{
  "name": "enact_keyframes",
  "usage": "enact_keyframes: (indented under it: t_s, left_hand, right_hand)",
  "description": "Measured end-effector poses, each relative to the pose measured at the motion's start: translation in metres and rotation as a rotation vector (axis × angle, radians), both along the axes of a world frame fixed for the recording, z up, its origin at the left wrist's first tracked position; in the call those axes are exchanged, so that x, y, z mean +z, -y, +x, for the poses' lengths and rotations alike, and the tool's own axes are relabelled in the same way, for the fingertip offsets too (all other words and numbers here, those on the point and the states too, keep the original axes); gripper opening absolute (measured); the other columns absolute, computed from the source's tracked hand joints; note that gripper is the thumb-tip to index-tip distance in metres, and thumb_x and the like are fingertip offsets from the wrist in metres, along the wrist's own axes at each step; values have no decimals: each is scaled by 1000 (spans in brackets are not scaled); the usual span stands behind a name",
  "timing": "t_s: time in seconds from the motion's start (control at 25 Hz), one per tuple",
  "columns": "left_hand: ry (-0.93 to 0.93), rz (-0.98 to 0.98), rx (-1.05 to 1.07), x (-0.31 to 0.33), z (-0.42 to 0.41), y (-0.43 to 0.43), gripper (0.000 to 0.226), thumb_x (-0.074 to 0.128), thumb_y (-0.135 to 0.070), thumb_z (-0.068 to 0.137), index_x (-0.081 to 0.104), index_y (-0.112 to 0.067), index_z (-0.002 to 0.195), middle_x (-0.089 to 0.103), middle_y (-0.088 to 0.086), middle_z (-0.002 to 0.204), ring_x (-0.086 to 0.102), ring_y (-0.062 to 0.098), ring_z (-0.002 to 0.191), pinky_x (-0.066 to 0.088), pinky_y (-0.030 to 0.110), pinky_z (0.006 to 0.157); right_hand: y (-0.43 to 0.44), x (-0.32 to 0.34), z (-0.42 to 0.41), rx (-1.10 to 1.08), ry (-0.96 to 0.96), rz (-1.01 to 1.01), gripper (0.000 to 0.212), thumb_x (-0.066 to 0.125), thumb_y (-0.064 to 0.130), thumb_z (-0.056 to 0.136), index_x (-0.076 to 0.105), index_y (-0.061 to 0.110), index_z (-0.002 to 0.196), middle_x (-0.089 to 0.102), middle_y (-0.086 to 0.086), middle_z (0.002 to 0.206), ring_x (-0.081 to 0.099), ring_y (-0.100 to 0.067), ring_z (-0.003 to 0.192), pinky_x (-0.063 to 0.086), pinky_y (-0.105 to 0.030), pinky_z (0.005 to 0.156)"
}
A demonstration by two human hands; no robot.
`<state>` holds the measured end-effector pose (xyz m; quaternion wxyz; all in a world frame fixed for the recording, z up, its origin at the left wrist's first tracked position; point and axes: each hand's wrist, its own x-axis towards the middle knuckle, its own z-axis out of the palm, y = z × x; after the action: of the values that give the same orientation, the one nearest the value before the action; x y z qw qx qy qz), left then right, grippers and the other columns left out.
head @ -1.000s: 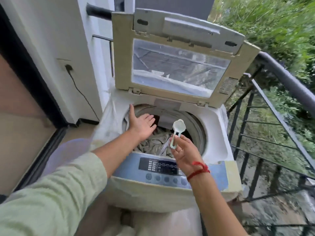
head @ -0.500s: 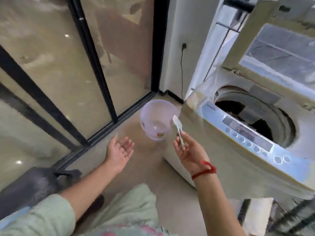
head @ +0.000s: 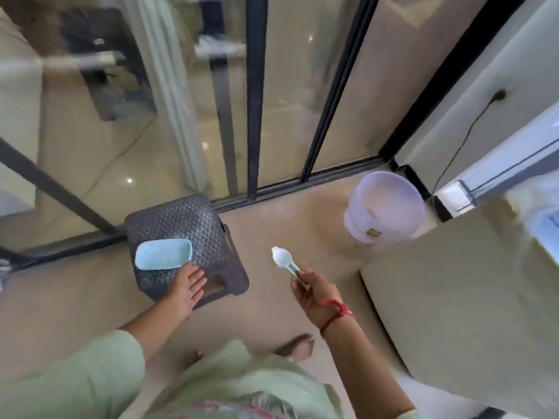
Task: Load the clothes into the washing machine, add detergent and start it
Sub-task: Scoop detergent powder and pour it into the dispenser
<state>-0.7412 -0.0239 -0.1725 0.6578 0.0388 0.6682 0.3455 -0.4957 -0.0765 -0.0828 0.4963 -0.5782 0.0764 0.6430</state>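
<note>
Sliding glass door (head: 253,95): dark-framed, fills the view from 9 to 1 o'clock, its track running along the floor.
Stool (head: 196,225): dark, with a woven-pattern top, on the floor at 8 o'clock, just in front of the door track.
Pale blue box (head: 163,254): oblong and open-topped, sitting on the stool top toward its 8 o'clock corner.
Left hand (head: 186,287): at 7 o'clock, palm down, fingers straight and a little spread over the stool, holding nothing; the fingertips lie just at the box's 4 o'clock corner, and contact cannot be told.
Scoop (head: 282,257): white and long-handled, at 6 o'clock above bare floor, bowl pointing to 11 o'clock.
Right hand (head: 314,293): at 5 o'clock, fingers curled round the scoop's handle; a red thread (head: 337,313) circles the wrist.
Bare foot (head: 298,347): on the floor below the right hand.
Bucket (head: 363,228): lavender, upright on the floor at 3 o'clock, beside the machine's corner.
Washing machine (head: 469,297): cream side panel from 3 to 5 o'clock, blurred, well apart from both hands.
Cord (head: 465,137): black, running down the wall at 2 o'clock.
</note>
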Motion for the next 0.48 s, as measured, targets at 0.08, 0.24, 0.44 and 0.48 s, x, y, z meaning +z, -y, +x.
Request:
enact_keyframes:
  t_s: [0.08,0.24,0.44,0.48]
  left_hand:
    - [-14,-19,68,-7,-48,16,42,42,-35,97,48,-13,133,51,4,138,45,21,129,28,33,108]
    - [-46,-53,235,-33,-136,49,18,45,-25,97,59,-14,100,53,11,135,63,19,104,44,27,81]
    - [-21,-186,323,-87,-207,85,38,31,-18,101,43,11,123,11,30,148,65,29,103,28,10,30]
    - [42,-184,351,-91,-213,88,45,30,-19,101,32,14,132,9,30,149,49,38,123,32,12,34]
  right_hand:
    - [-1,-19,-57,103,-13,-27,24,39,-11,91,61,-4,85,59,-13,78,58,-17,58,54,-17,49]
    - [-8,-79,-155,252,-111,-130,21,36,-11,93,56,-9,99,57,-18,88,55,-23,72,55,-22,47]
    - [-49,-138,-238,408,-38,-164,20,41,-13,91,54,-8,106,58,-15,90,56,-21,77,55,-21,48]
    - [-64,-147,-249,459,17,-146,17,43,-13,91,56,-3,96,59,-13,88,57,-19,76,56,-20,51]
